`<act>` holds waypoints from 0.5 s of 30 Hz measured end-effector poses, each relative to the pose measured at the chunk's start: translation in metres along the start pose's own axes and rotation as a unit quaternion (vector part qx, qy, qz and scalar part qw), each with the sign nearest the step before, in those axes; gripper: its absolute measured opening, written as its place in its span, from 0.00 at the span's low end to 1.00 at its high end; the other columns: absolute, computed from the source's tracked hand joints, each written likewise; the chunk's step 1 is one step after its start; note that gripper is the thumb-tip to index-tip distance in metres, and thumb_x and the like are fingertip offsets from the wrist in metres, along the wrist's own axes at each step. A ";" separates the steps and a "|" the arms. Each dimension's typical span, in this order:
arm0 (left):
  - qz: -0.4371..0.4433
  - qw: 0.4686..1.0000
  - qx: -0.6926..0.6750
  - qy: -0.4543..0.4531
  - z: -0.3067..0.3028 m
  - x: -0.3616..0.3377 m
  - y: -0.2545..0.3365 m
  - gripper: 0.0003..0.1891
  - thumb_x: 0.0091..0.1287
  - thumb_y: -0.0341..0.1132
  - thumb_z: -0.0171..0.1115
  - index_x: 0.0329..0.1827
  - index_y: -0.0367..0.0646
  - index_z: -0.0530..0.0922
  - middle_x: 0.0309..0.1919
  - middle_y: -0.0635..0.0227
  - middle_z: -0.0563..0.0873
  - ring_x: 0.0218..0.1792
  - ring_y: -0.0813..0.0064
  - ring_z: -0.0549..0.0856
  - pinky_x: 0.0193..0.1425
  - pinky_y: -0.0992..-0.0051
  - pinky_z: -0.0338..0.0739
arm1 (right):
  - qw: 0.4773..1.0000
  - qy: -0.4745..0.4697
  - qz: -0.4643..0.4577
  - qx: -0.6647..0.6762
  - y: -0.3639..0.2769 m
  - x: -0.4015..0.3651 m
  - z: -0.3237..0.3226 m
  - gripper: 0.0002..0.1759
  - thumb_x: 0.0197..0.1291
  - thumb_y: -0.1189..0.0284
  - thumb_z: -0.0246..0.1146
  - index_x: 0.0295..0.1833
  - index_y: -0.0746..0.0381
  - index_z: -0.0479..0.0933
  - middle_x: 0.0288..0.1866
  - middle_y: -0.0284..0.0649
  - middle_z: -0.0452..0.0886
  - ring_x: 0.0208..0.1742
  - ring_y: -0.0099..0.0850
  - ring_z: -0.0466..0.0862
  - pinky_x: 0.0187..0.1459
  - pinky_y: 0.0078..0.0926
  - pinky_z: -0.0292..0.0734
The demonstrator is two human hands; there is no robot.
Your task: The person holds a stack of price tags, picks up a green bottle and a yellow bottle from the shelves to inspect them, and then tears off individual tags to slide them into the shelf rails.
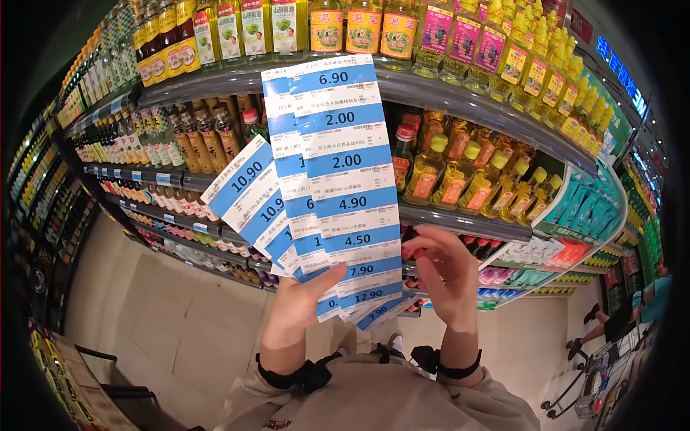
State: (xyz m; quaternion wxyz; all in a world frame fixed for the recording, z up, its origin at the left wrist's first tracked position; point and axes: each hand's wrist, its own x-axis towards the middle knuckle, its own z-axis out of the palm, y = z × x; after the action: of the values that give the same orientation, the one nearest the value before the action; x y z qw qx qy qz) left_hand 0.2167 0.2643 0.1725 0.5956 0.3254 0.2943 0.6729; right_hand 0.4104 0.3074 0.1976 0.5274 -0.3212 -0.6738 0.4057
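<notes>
A fanned stack of price label strips [352,184], white with blue bands and printed prices such as 6.90, 2.00 and 12.90, is gripped by my left hand [295,305]. Its thumb lies over the front of the lower strips, and the fingers behind are hidden. Several more strips [248,179] spread out to the left, showing 10.90. Beside the right edge of the stack is my right hand [447,276], fingers loosely bent and thumb apart from them, with nothing visible between them.
Curved store shelves [489,108] stand in front, packed with bottles. Yellow-capped oil bottles [478,187] fill the middle shelf at right, boxed bottles [363,29] the top. Small price tags line the shelf edges. A shopping cart [600,373] and another person [625,316] are at the right.
</notes>
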 end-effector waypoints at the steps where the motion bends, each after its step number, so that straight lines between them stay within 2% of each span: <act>1: -0.010 1.000 0.000 0.000 0.000 0.000 -0.001 0.18 0.56 0.19 0.56 0.51 0.36 0.71 0.47 0.62 0.78 0.46 0.71 0.78 0.48 0.73 0.74 | 1.000 0.002 0.000 -0.001 -0.004 0.005 0.004 0.21 0.50 0.85 0.57 0.53 0.64 0.69 0.40 0.37 0.79 0.27 0.14 0.71 0.28 0.09 0.69; 5: -0.041 0.999 0.012 -0.012 -0.003 0.002 -0.012 0.18 0.57 0.20 0.56 0.52 0.36 0.71 0.47 0.61 0.78 0.46 0.70 0.78 0.48 0.73 0.74 | 0.997 0.005 -0.059 0.051 -0.011 0.028 0.011 0.26 0.46 0.86 0.61 0.54 0.63 0.69 0.43 0.37 0.75 0.31 0.16 0.70 0.30 0.10 0.67; 7: -0.048 0.999 -0.002 -0.004 -0.002 0.003 -0.016 0.18 0.57 0.20 0.56 0.52 0.36 0.70 0.47 0.61 0.78 0.46 0.70 0.78 0.48 0.72 0.74 | 0.989 -0.083 -0.115 -0.038 -0.005 0.034 0.007 0.24 0.44 0.86 0.62 0.51 0.63 0.72 0.40 0.35 0.74 0.30 0.18 0.69 0.30 0.13 0.67; 8: -0.053 0.998 -0.016 0.007 -0.001 0.003 -0.017 0.18 0.57 0.21 0.56 0.52 0.36 0.70 0.47 0.61 0.78 0.46 0.70 0.78 0.48 0.72 0.74 | 0.982 -0.103 -0.143 -0.067 -0.005 0.035 0.006 0.23 0.43 0.85 0.63 0.49 0.63 0.74 0.34 0.35 0.72 0.29 0.21 0.69 0.29 0.15 0.66; 13: -0.055 0.995 -0.050 0.063 0.002 0.005 -0.021 0.17 0.58 0.22 0.56 0.52 0.35 0.70 0.46 0.60 0.78 0.45 0.70 0.79 0.47 0.72 0.75 | 0.976 -0.124 -0.105 -0.145 -0.005 0.028 0.010 0.27 0.43 0.85 0.63 0.54 0.62 0.72 0.28 0.35 0.70 0.27 0.23 0.68 0.29 0.18 0.66; 15: -0.044 0.995 -0.055 0.072 0.000 0.006 -0.025 0.17 0.58 0.22 0.57 0.51 0.34 0.70 0.46 0.60 0.78 0.45 0.70 0.79 0.47 0.73 0.75 | 0.978 -0.083 -0.085 -0.174 -0.001 0.024 0.010 0.29 0.44 0.85 0.62 0.56 0.62 0.70 0.27 0.35 0.68 0.26 0.23 0.67 0.29 0.18 0.66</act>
State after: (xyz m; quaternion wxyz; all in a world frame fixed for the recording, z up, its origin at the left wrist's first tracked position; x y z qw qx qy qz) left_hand 0.2319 0.2734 0.1535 0.6188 0.2300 0.3128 0.6829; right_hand 0.3945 0.3258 0.2079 0.4379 -0.3151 -0.8004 0.2613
